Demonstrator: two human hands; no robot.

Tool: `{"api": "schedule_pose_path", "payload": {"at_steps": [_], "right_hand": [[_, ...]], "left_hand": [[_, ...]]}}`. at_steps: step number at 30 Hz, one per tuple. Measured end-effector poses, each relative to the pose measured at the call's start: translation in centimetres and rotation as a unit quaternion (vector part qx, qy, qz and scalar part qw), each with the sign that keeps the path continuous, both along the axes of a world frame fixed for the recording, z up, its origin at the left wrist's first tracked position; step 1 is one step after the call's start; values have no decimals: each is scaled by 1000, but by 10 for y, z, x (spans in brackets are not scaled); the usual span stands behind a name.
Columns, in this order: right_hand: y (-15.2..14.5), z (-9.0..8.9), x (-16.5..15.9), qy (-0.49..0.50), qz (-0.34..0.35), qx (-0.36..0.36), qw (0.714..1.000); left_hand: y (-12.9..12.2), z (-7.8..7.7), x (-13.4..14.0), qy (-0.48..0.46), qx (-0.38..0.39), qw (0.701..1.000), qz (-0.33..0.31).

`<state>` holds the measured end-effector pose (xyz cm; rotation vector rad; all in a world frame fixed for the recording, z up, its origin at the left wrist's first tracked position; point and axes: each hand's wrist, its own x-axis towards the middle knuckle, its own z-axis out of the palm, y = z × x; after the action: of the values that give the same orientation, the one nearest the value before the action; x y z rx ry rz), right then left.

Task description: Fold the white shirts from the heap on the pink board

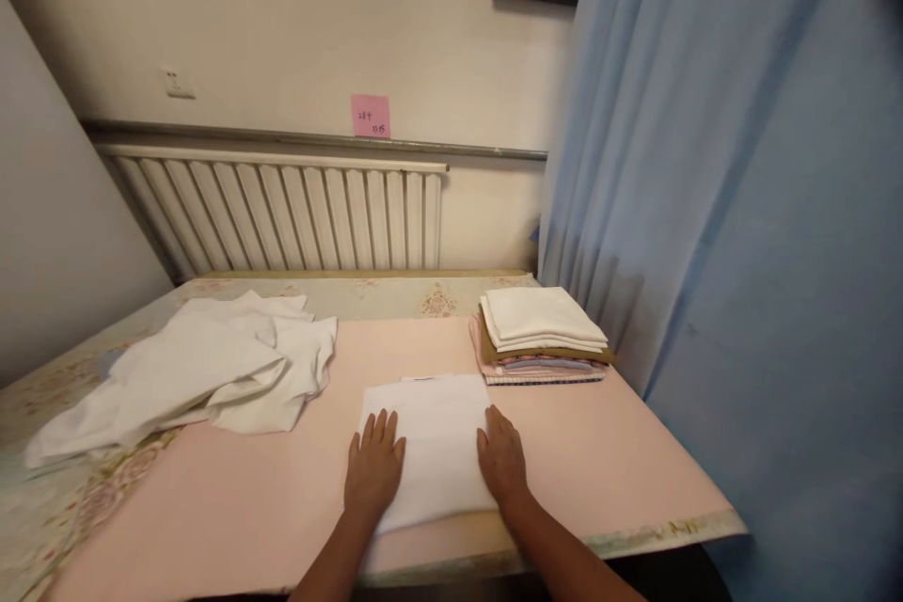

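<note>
A folded white cloth (441,451) lies flat on a pink sheet (268,499) in front of me. My left hand (375,466) rests on the cloth's left edge, palm down with its fingers stretched out. At the opposite edge, my right hand (502,453) lies palm down, fingers extended along the cloth's side. Neither hand grips anything. A small pale tab or fold shows at the cloth's far edge.
A crumpled white cloth (212,357) is heaped at the left. Back right stands a stack of folded fabrics (546,320), white on top. A blue curtain (705,207) hangs along the right side. A radiator (303,216) is behind the flowered surface (395,301).
</note>
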<state>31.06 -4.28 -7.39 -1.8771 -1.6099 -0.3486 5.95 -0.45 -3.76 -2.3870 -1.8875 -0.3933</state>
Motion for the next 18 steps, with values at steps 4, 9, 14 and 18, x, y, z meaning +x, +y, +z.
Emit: {"api": "schedule_pose_path", "payload": {"at_steps": [4,9,14,18], "right_hand": [[0,3,-1,-1,-6,-9,1000],[-2,10,-2,-13,-2,-7,1000],[-4,12,-3,-10,-3,-3,1000],[-5,11,-2,1,6,-10,1000]], "left_hand": [[-4,7,4,1,-33,999,42],[-22,14,43,6,-23,998,64],[-49,4,78,-5,1,999,-52],[-55,-2,77,-8,13,997,-77]]}}
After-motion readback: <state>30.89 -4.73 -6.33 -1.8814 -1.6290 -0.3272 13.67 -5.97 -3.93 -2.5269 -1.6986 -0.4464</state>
